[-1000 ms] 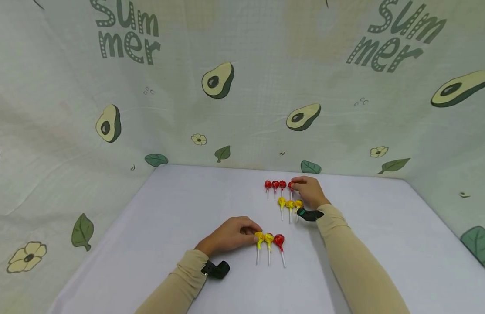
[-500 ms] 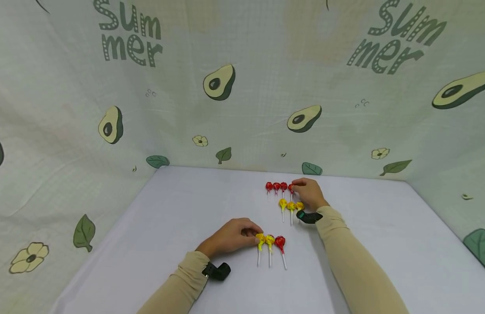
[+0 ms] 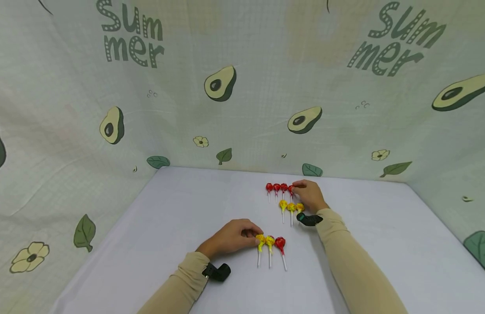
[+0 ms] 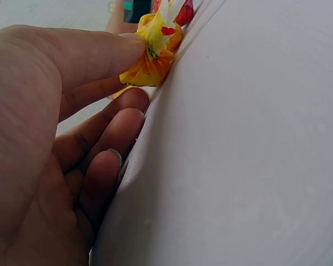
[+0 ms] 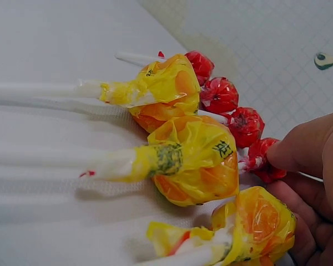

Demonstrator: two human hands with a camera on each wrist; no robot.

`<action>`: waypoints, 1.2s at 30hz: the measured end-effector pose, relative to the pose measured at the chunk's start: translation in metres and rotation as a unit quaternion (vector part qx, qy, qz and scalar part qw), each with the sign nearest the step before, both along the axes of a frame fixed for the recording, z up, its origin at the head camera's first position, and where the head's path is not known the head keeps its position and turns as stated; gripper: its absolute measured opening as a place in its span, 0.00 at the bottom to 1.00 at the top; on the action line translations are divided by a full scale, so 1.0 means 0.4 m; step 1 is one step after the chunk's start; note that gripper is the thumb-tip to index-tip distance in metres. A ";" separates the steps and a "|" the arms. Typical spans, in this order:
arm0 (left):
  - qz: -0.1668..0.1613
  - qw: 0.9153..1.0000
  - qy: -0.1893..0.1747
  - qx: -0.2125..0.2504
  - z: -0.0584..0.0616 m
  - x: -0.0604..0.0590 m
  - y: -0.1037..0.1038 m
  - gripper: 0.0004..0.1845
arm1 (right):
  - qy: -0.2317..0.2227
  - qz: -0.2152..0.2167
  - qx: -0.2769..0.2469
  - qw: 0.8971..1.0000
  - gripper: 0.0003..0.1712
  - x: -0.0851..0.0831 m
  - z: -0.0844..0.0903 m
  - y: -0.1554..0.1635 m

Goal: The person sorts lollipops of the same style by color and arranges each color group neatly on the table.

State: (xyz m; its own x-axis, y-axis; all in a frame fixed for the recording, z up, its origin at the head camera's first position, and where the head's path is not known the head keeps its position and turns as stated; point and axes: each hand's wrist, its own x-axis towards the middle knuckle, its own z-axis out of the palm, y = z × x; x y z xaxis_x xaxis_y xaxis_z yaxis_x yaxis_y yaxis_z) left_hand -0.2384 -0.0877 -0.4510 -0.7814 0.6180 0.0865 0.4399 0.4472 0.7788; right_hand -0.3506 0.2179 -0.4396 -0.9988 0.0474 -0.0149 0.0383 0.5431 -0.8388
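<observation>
Lollipops lie in three short rows on the white table [image 3: 179,218]. In the near row are two yellow ones and a red one [image 3: 279,242]. My left hand [image 3: 253,233] pinches the head of the leftmost yellow lollipop [image 3: 259,239] [image 4: 152,55], which lies against the cloth, thumb [image 4: 89,50] above and curled fingers [image 4: 119,119] below. The far row holds several red lollipops [image 3: 276,187]. My right hand [image 3: 298,186] pinches the rightmost red lollipop [image 3: 291,189] [image 5: 262,159]. Three yellow lollipops [image 3: 291,206] [image 5: 194,160] lie just before that hand.
Cloth walls printed with avocados [image 3: 220,83] and leaves close off the back and both sides of the table. Black wrist cameras [image 3: 218,272] sit on both beige sleeves. Bare white table surface stretches to the left of the lollipops.
</observation>
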 end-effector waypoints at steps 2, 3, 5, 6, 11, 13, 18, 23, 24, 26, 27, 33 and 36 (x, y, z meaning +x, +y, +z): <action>0.001 1.000 0.000 0.000 0.000 0.001 0.000 0.10 | -0.003 -0.004 -0.005 1.000 0.19 0.001 0.000 -0.002; 0.001 1.000 0.001 0.000 0.001 0.001 0.001 0.10 | -0.006 -0.006 -0.007 1.000 0.20 0.001 0.000 -0.003; 0.002 1.000 0.002 -0.001 0.004 0.004 0.001 0.10 | -0.009 -0.008 -0.010 1.000 0.20 0.002 0.000 -0.004; 0.003 1.000 0.003 -0.001 0.005 0.005 0.001 0.10 | -0.012 -0.009 -0.013 1.000 0.20 0.001 0.000 -0.005; -0.001 1.000 0.009 -0.003 0.005 0.006 -0.001 0.10 | -0.009 -0.004 -0.013 1.000 0.20 0.003 -0.003 -0.006; -0.003 1.000 0.012 -0.004 0.006 0.006 -0.001 0.10 | -0.006 0.000 -0.010 1.000 0.20 0.004 -0.004 -0.003; -0.005 1.000 0.013 -0.004 0.006 0.005 0.000 0.10 | 0.002 0.004 -0.009 1.000 0.20 0.005 -0.007 0.004; -0.001 1.000 0.011 -0.005 0.008 0.005 0.000 0.10 | 0.005 0.007 -0.014 1.000 0.20 0.003 -0.011 0.004; -0.001 1.000 0.011 -0.005 0.009 0.006 0.000 0.10 | 0.003 0.005 -0.014 1.000 0.20 0.002 -0.011 0.003; -0.001 1.000 0.011 -0.006 0.010 0.006 0.000 0.10 | -0.006 0.001 -0.012 1.000 0.20 0.001 -0.011 0.001; -0.002 1.000 0.012 -0.005 0.009 0.007 0.000 0.10 | -0.009 -0.001 -0.012 1.000 0.20 0.000 -0.011 -0.001; -0.005 1.000 0.018 -0.005 0.009 0.007 -0.001 0.10 | -0.017 -0.012 -0.003 1.000 0.21 -0.003 -0.009 -0.005; -0.005 1.000 0.018 -0.004 0.010 0.006 -0.001 0.10 | -0.013 -0.015 0.005 1.000 0.21 -0.005 -0.007 -0.004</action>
